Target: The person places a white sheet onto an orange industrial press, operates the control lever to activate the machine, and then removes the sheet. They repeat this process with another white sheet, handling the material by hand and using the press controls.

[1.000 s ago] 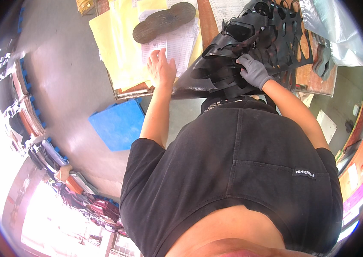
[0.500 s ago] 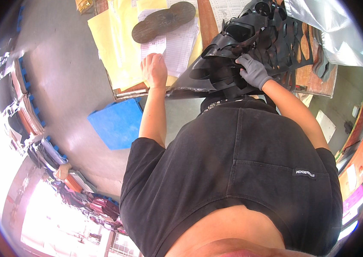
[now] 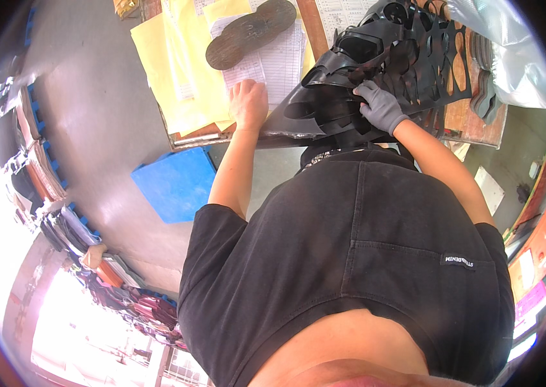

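Tabletop (image 3: pixel 473 129): brown wood, running beneath the black sheet (image 3: pixel 331 77); silvery plastic (image 3: pixel 511 51) right of that sheet; yellow papers (image 3: pixel 205 116) left of it.
Right hand (image 3: pixel 384 108): gloved in grey, on the black sheet's near part; thumb and fingers pinched together on a cut strip of it.
Left hand (image 3: pixel 248 104): bare, just left of the black sheet; fingers curled at the lower edge of ruled papers (image 3: pixel 286 64); whether it grips them, I cannot tell.
Sole-shaped piece (image 3: pixel 251 33): dark brown, atop those ruled papers, left of the black sheet.
Writing: tiny print on the ruled papers, unreadable; white lettering on a shirt tag (image 3: pixel 458 260), nearer the wearer than the black sheet.
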Tool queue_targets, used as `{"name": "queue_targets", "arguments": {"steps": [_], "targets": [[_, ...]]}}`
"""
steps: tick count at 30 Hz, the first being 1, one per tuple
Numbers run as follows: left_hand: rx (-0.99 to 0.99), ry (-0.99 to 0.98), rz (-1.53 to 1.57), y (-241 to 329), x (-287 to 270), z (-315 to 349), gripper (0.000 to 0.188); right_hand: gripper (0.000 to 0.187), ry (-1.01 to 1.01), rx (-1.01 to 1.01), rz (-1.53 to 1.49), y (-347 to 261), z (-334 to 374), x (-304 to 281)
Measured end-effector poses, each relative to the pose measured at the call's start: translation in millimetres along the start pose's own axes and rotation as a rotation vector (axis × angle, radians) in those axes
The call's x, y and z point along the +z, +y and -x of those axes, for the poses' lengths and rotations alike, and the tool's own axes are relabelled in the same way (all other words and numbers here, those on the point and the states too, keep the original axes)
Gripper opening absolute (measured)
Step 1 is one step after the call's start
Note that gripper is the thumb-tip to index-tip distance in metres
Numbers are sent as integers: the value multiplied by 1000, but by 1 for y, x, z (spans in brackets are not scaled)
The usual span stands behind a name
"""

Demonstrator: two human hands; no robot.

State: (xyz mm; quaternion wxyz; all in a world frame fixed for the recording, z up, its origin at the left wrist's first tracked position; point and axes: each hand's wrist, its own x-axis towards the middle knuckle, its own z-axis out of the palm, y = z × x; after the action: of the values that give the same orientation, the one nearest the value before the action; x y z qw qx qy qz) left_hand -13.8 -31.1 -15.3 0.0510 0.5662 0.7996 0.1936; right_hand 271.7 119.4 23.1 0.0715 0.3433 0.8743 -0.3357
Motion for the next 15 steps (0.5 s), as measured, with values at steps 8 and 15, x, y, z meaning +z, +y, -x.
{"name": "queue_targets", "arguments": {"steps": [8,15], "targets": [[-21,-40,52,7,-6,5,20,31,22,-19,-8,0,0,1],[-86,-97,77,4,-4,9,17,31,8,-13,19,0,0,1]]}}
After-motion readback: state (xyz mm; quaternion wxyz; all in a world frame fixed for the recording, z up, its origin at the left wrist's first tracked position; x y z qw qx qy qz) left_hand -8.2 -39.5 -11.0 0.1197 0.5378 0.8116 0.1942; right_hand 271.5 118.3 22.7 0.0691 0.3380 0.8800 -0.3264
